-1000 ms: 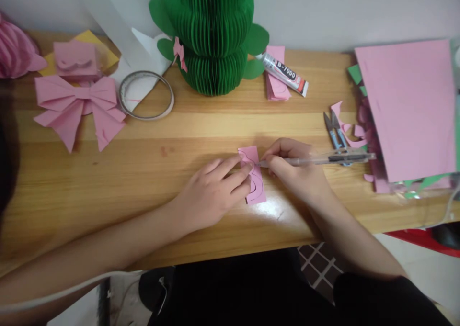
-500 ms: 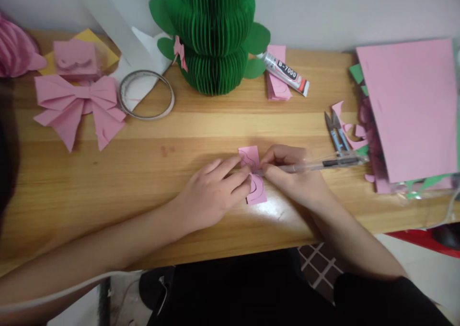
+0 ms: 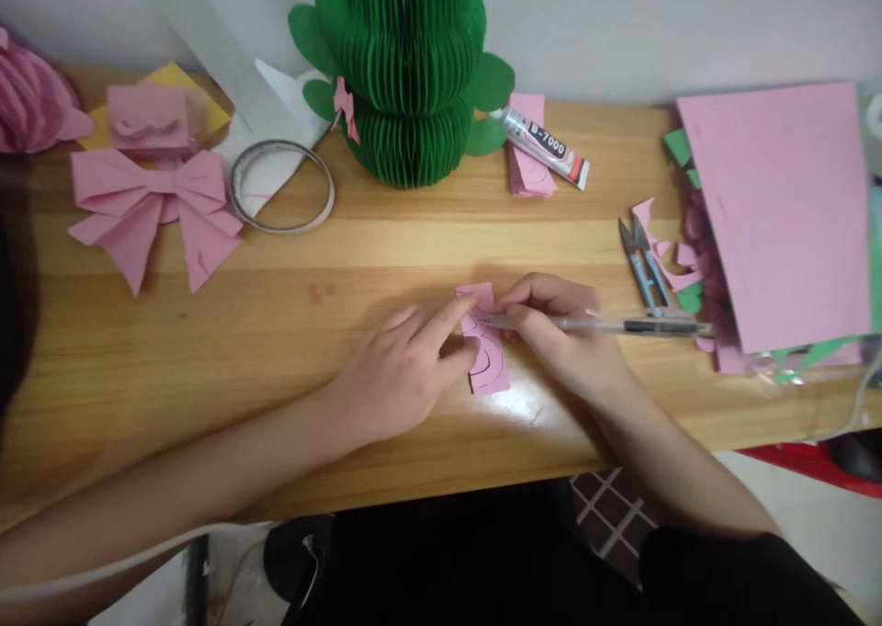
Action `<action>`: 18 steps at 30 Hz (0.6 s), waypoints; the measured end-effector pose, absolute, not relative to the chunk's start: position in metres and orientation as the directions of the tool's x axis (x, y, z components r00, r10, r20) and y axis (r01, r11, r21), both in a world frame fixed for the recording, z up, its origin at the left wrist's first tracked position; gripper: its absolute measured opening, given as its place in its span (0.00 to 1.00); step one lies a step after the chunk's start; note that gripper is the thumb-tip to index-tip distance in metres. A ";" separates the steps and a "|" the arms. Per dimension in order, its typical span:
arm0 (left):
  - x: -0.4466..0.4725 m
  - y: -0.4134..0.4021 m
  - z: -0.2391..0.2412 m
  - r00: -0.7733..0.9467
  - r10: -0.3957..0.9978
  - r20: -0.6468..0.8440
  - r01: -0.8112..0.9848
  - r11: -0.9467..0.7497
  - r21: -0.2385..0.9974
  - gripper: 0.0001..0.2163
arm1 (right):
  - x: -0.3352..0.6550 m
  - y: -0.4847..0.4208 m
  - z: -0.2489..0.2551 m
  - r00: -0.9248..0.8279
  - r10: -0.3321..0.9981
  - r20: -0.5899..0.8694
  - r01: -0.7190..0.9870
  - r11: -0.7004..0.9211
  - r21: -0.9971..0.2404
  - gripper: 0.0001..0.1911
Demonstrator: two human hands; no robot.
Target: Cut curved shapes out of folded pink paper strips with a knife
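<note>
A narrow strip of pink paper [image 3: 491, 378] lies on the wooden table, with curved dark lines drawn on it. My left hand [image 3: 413, 369] rests flat beside it, fingers apart, thumb and forefinger touching the strip's left side. In my right hand [image 3: 569, 332] is a clear-barrelled pen [image 3: 613, 326], pinched between thumb and fingers. Its tip is at the strip's middle, between my left thumb and forefinger. Part of the strip is hidden under my fingertips.
Across the back stand a pink paper bow [image 3: 158, 185], a tape roll [image 3: 331, 194], a green honeycomb paper figure [image 3: 410, 74] and a glue tube [image 3: 544, 146]. To the right are thread snips [image 3: 644, 267], paper scraps and a pink sheet stack [image 3: 785, 212].
The pen tip has shifted slightly up and left on the strip. My left forefinger and thumb have spread apart, uncovering more of the drawn lines.
</note>
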State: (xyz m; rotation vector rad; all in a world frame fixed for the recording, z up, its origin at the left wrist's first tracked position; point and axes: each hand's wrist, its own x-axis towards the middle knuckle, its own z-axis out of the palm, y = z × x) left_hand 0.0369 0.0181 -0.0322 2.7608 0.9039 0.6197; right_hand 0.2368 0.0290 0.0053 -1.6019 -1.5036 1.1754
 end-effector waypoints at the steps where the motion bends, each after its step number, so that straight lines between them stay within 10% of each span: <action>1: 0.037 0.018 -0.033 0.723 0.607 0.329 0.528 -0.794 0.302 0.15 | 0.237 0.028 0.005 -0.067 0.983 -0.170 0.412 -0.128 -0.902 0.07; 18: 0.035 0.021 -0.031 0.743 0.622 0.245 0.485 -0.754 0.443 0.16 | 0.235 0.026 0.000 -0.108 0.990 -0.091 0.489 -0.026 -0.872 0.07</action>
